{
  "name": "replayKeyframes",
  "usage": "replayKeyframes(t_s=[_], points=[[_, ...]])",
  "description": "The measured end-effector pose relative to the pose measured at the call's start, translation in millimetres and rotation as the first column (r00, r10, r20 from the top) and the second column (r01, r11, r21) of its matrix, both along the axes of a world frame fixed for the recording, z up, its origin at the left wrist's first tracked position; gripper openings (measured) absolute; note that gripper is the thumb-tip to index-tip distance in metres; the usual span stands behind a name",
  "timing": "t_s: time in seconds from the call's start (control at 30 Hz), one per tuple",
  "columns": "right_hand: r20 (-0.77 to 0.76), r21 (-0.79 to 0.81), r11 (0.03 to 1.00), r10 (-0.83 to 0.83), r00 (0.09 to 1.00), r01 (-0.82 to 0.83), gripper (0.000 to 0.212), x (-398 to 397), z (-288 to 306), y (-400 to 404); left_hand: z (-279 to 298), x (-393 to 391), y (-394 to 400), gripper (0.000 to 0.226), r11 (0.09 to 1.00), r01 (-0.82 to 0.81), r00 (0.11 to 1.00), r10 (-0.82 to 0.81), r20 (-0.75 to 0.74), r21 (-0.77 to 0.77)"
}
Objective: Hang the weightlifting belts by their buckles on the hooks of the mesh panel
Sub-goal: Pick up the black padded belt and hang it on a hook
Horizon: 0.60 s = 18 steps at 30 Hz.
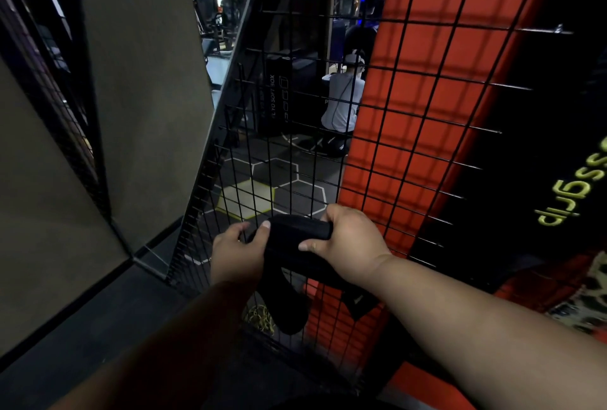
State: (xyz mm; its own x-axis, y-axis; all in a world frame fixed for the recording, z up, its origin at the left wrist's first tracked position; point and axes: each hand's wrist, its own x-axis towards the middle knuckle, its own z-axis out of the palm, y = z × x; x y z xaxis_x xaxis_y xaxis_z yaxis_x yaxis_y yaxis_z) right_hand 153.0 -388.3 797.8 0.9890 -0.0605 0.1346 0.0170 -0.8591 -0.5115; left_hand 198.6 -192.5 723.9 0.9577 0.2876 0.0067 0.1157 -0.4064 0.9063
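Observation:
A black weightlifting belt point(297, 232) is held up against the lower part of the black mesh panel point(394, 107). My left hand point(235, 253) grips its left end, thumb on top. My right hand point(345, 239) grips the right part, fingers curled over the top edge. One belt end point(285, 304) hangs down below my hands; a strap tail point(358, 303) trails to the right. The buckle is hidden. A small hook point(558, 28) juts from the mesh at the upper right.
Behind the mesh stands an orange and black pad point(437, 133) with yellow lettering. A grey wall panel point(141, 87) is on the left. Beyond the mesh a person in grey point(343, 97) crouches near a black soft box point(279, 94). Hexagon-marked floor lies below.

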Motion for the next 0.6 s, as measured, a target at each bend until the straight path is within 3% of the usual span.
replayKeyframes(t_s=[0.27, 0.37, 0.47, 0.6], points=[[-0.208, 0.138, 0.989, 0.077, 0.975, -0.049, 0.045, 9.2, 7.6, 0.3, 14.3, -8.6, -3.7, 0.062, 0.999, -0.038, 0.997, 0.04, 0.061, -0.036], [-0.321, 0.319, 0.948, 0.116, 0.94, -0.008, 0.038, 18.1, 2.6, 5.5, 21.6, -14.1, -10.9, 0.061, 0.999, -0.049, 0.992, 0.051, 0.112, -0.024], [-0.361, 0.521, 0.846, 0.101, 0.927, 0.111, 0.038, 24.9, -3.9, 6.4, 29.4, -19.3, -14.4, 0.053, 1.0, -0.014, 0.986, 0.015, 0.167, -0.011], [-0.348, 0.456, 0.886, 0.092, 0.933, 0.083, 0.052, 29.7, -9.0, 10.6, 31.5, -24.3, -13.9, 0.044, 0.999, 0.036, 0.967, -0.042, 0.252, 0.027]])
